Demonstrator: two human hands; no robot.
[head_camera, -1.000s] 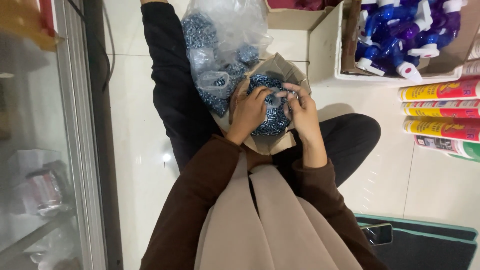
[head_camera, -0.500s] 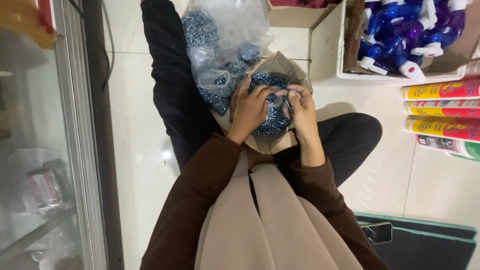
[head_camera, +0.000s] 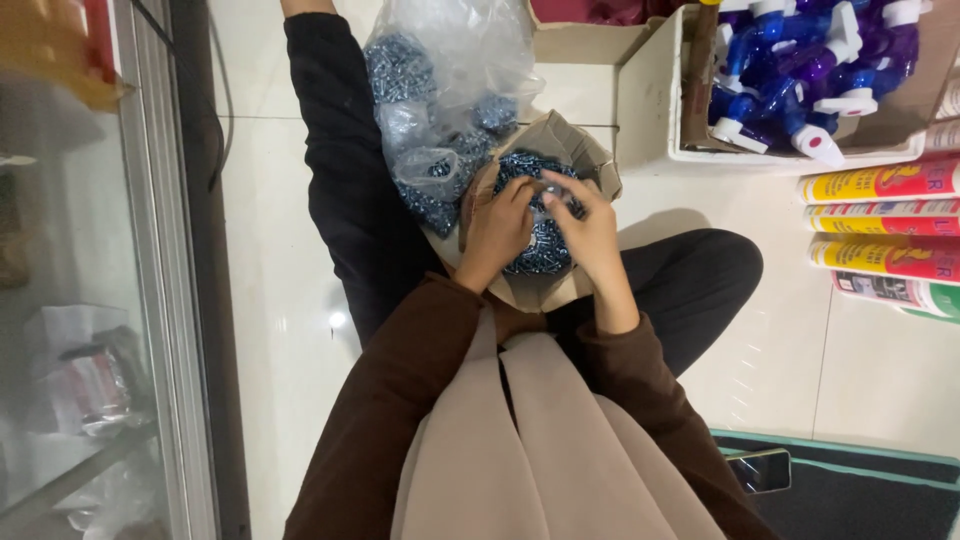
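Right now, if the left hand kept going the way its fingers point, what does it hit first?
The left hand points up and right into the cardboard box. It would probably meet the small blue packets there first, right beside the right hand; depth is unclear.

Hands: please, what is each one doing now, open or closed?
Left hand: fingers curled on the blue pieces in the box.
Right hand: pinching a small piece; closed.

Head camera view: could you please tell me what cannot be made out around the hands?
- Small item between the left hand and right hand: fingers cover it.
- Blue pieces in the cardboard box: too small to identify.
- Plastic bag: top cut off by the edge.
- Spray bottles: cropped at top.
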